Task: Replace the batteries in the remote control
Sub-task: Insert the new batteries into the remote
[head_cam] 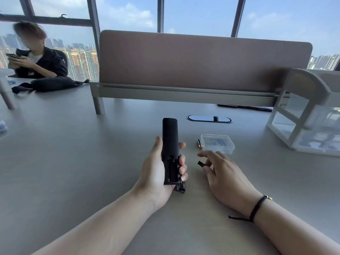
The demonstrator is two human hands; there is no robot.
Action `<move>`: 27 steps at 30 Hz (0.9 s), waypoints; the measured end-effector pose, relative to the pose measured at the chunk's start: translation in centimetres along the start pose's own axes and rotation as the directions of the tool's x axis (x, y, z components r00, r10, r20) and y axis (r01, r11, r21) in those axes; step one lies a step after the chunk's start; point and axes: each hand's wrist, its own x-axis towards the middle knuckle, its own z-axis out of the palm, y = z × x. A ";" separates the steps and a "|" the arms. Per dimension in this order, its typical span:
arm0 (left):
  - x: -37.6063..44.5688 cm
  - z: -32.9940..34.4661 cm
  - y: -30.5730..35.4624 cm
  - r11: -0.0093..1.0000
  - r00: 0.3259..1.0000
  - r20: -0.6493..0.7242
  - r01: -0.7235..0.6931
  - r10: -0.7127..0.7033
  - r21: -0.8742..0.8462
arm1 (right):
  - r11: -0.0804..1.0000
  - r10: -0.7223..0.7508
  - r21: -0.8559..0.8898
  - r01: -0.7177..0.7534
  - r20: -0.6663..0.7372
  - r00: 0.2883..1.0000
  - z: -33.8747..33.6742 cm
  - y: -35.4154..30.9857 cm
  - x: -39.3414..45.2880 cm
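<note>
Leftmost, at the far corner of the grey table (64, 162), another person (39, 59) sat in a dark top, bent over a phone (12, 56) held in both hands, with a dark bag (53, 84) lying on the tabletop in front of them. Further along, a brownish desk divider (202, 59) stood across the far edge of the table, and beneath it an oval cable port (209, 118) was set into the surface. Nearer the camera, the left hand (158, 173) was wrapped around the black remote control (169, 140), thumb along its left edge and fingers curled over its right edge, holding it lengthwise above the table with its back facing up. The battery compartment (172, 170) at the near end was uncovered and looked empty, small springs showing inside. Just below that hand, two dark batteries (181, 187) lay side by side, partly hidden behind the remote's near end. To the right, the right hand (226, 172) hovered low over the table, fingers loosely bent, pinching a small dark battery (201, 164) at the fingertips. A black cord bracelet (257, 207) circled that wrist. Beyond the fingers, another battery (199, 143) with a gold end rested on the table just beside a clear plastic case (217, 143). Farthest right stood a white shelf unit (309, 115) with clear panels.
</note>
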 end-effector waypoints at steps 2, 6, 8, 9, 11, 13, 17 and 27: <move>0.0 0.0 0.0 1.000 1.000 -0.005 -0.002 0.002 0.015 | 0.995 -0.025 0.095 0.029 -0.047 0.999 -0.5 -0.4 0.0; 0.0 0.0 -0.1 0.999 1.000 -0.028 0.000 0.001 0.036 | 0.920 0.011 0.389 0.044 -0.137 0.990 -1.6 -1.9 -0.5; 0.1 0.0 -0.2 0.999 0.999 -0.046 -0.005 0.007 0.041 | 0.861 0.025 0.507 0.044 -0.129 0.991 -1.8 -2.8 -1.0; 0.1 0.0 -0.2 0.999 0.999 -0.048 -0.008 0.011 0.042 | 0.841 0.031 0.540 0.044 -0.129 0.991 -1.9 -3.0 -1.2; 0.1 0.0 -0.3 0.999 0.999 -0.049 -0.016 0.018 0.045 | 0.805 0.061 0.592 0.027 -0.129 0.990 -1.9 -3.4 -1.3; 0.1 0.1 -0.3 0.998 0.998 -0.054 -0.023 0.026 0.052 | 0.753 0.110 0.657 0.007 -0.137 0.984 -2.0 -3.4 -1.2; 0.0 0.3 -0.4 0.996 0.998 -0.029 -0.045 0.047 0.073 | 0.614 0.171 0.789 0.009 -0.145 0.975 -2.2 -3.7 -1.3; 0.0 0.4 -0.4 0.997 0.999 0.004 -0.043 0.043 0.058 | 0.385 0.241 0.919 -0.086 -0.010 0.970 -2.3 -4.5 -1.5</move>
